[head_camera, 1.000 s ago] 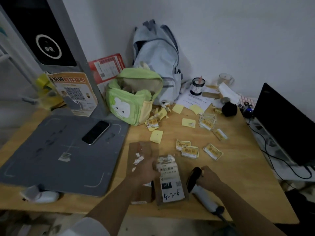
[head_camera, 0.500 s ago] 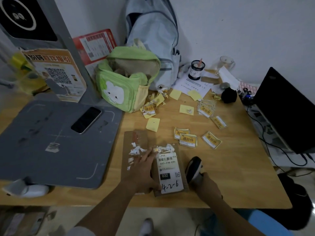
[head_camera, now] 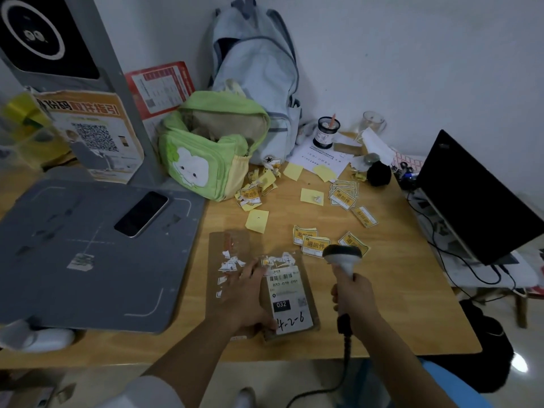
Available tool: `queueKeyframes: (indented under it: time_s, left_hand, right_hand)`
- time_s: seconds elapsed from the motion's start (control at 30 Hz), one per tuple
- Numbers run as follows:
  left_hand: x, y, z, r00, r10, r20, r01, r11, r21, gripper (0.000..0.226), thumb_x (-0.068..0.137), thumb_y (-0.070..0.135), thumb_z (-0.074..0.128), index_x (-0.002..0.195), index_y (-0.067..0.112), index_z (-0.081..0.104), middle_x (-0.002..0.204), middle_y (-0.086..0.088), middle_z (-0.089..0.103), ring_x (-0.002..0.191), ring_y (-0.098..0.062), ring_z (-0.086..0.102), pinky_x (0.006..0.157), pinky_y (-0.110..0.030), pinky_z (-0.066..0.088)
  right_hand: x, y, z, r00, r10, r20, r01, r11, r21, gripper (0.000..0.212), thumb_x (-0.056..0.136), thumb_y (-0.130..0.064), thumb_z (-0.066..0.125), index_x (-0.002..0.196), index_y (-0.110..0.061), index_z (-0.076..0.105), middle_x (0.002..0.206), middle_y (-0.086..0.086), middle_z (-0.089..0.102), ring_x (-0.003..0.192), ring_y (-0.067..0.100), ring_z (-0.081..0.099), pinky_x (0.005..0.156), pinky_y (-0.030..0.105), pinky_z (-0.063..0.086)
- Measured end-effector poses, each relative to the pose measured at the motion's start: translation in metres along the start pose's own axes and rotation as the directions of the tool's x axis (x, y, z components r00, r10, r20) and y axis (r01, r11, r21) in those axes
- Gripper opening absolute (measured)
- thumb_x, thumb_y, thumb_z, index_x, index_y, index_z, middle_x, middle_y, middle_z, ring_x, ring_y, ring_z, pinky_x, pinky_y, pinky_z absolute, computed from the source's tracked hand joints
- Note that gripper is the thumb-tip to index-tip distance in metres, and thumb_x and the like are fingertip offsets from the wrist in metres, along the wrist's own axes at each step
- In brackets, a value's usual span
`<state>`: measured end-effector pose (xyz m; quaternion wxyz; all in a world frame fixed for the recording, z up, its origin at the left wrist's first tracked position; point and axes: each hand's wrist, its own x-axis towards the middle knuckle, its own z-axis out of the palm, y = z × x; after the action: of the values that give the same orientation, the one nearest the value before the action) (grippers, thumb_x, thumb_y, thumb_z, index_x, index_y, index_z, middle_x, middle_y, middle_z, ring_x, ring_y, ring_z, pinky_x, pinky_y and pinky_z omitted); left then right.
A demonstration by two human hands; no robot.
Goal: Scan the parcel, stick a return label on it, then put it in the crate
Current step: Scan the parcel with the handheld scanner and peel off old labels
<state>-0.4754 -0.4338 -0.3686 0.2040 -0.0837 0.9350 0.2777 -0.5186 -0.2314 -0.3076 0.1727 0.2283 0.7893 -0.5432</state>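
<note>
A wooden surface [head_camera: 397,290] stands against a pale wall, seen from the head camera. A large grey mat [head_camera: 73,260] covers its left part, with a dark phone [head_camera: 141,213] lying on it. Behind the mat, at the upper left of the frame, rises a grey stand with an orange QR poster [head_camera: 94,134]. A green bag [head_camera: 206,160] sits at the centre top, leaning against a pale blue backpack [head_camera: 256,78]. A black laptop [head_camera: 477,201] stands open at the right edge.

Yellow return labels [head_camera: 315,245] lie scattered across the middle of the surface, among plain yellow slips.

The parcel [head_camera: 290,295], a small brown packet with a white shipping label marked "032", lies near the lower centre of the frame, partly on top of a flat brown envelope [head_camera: 226,260] with torn label scraps. The left hand [head_camera: 244,298] lies flat with fingers spread, pressing on the parcel's left edge and the envelope. The right hand [head_camera: 353,298] is clenched round the handle of a barcode scanner [head_camera: 343,257], held just right of the parcel, its cable trailing down off the surface.
</note>
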Motion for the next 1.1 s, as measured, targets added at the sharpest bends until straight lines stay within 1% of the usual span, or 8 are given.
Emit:
queueKeyframes:
  time_s: [0.07, 0.2, 0.3, 0.43, 0.63, 0.8, 0.93, 1.1]
  left_hand:
    - [-0.001, 0.001, -0.002, 1.0, 0.006, 0.008, -0.006, 1.0, 0.003, 0.129, 0.045, 0.049, 0.086, 0.149, 0.03, 0.012, 0.16, 0.007, 0.002, 0.145, -0.034, 0.009, 0.116, -0.056, 0.021]
    - [-0.002, 0.0, -0.004, 0.999, 0.022, 0.026, -0.022, 1.0, 0.003, 0.128, 0.048, 0.05, 0.085, 0.149, 0.028, 0.01, 0.161, 0.003, 0.002, 0.146, -0.034, 0.006, 0.117, -0.056, 0.014]
    - [-0.002, -0.003, -0.003, 0.999, 0.05, 0.02, -0.05, 0.999, 0.012, 0.129, 0.049, 0.051, 0.084, 0.15, 0.025, 0.008, 0.161, 0.002, 0.0, 0.146, -0.036, 0.005, 0.118, -0.055, 0.011]
    - [-0.001, -0.004, -0.003, 0.997, 0.072, 0.014, -0.072, 0.997, 0.014, 0.128, 0.05, 0.05, 0.084, 0.149, 0.024, 0.009, 0.161, 0.002, 0.001, 0.145, -0.036, 0.007, 0.119, -0.054, 0.013]
    - [0.001, -0.006, -0.003, 0.996, 0.091, 0.015, -0.091, 0.996, 0.009, 0.126, 0.051, 0.049, 0.084, 0.149, 0.024, 0.01, 0.161, 0.0, 0.0, 0.146, -0.034, 0.008, 0.118, -0.055, 0.014]
    - [0.002, -0.009, 0.0, 0.995, 0.102, 0.011, -0.103, 0.995, 0.017, 0.127, 0.049, 0.053, 0.083, 0.149, 0.022, 0.011, 0.161, 0.0, 0.001, 0.146, -0.033, 0.008, 0.118, -0.056, 0.016]
    - [0.004, -0.009, 0.0, 0.993, 0.116, 0.008, -0.116, 0.993, 0.025, 0.129, 0.047, 0.056, 0.082, 0.149, 0.022, 0.01, 0.161, -0.001, 0.001, 0.146, -0.033, 0.01, 0.117, -0.057, 0.017]
    - [0.004, -0.01, 0.0, 0.994, 0.111, 0.004, -0.111, 0.994, 0.007, 0.127, 0.047, 0.054, 0.083, 0.148, 0.024, 0.012, 0.161, 0.001, 0.001, 0.146, -0.033, 0.01, 0.117, -0.057, 0.017]
  right_hand:
    - [-0.024, -0.017, 0.002, 0.997, 0.023, 0.07, -0.024, 0.999, 0.023, 0.039, 0.092, -0.04, 0.05, 0.086, -0.002, 0.061, 0.065, 0.007, 0.055, 0.056, 0.018, 0.05, 0.054, 0.03, 0.042]
    - [-0.065, -0.035, 0.01, 0.974, 0.073, 0.214, -0.058, 0.996, -0.075, 0.042, 0.092, -0.042, 0.049, 0.081, -0.003, 0.062, 0.059, 0.006, 0.055, 0.045, 0.015, 0.05, 0.042, 0.022, 0.042]
    - [-0.081, -0.036, 0.02, 0.956, 0.065, 0.285, -0.031, 0.992, -0.122, 0.043, 0.092, -0.042, 0.05, 0.084, -0.002, 0.061, 0.056, 0.005, 0.054, 0.041, 0.013, 0.049, 0.041, 0.023, 0.041]
    - [-0.087, -0.033, 0.029, 0.96, 0.033, 0.277, 0.007, 0.99, -0.141, 0.042, 0.092, -0.043, 0.05, 0.083, -0.003, 0.06, 0.054, 0.002, 0.054, 0.04, 0.012, 0.049, 0.042, 0.024, 0.041]
    - [-0.09, -0.032, 0.035, 0.962, 0.088, 0.26, -0.056, 0.99, -0.128, 0.044, 0.092, -0.044, 0.051, 0.094, -0.002, 0.059, 0.06, 0.006, 0.054, 0.044, 0.014, 0.049, 0.042, 0.024, 0.041]
    - [-0.094, -0.031, 0.038, 0.965, 0.055, 0.258, -0.03, 0.995, -0.099, 0.04, 0.092, -0.04, 0.051, 0.087, -0.002, 0.059, 0.054, 0.003, 0.052, 0.041, 0.013, 0.048, 0.041, 0.024, 0.04]
    - [-0.094, -0.03, 0.039, 0.966, 0.02, 0.258, 0.005, 0.996, -0.094, 0.038, 0.093, -0.04, 0.051, 0.083, -0.004, 0.06, 0.054, 0.002, 0.052, 0.04, 0.012, 0.047, 0.041, 0.024, 0.04]
    - [-0.085, -0.022, 0.036, 0.973, 0.011, 0.229, 0.018, 0.992, -0.127, 0.044, 0.092, -0.041, 0.051, 0.094, 0.002, 0.06, 0.057, 0.002, 0.054, 0.041, 0.012, 0.048, 0.041, 0.023, 0.041]
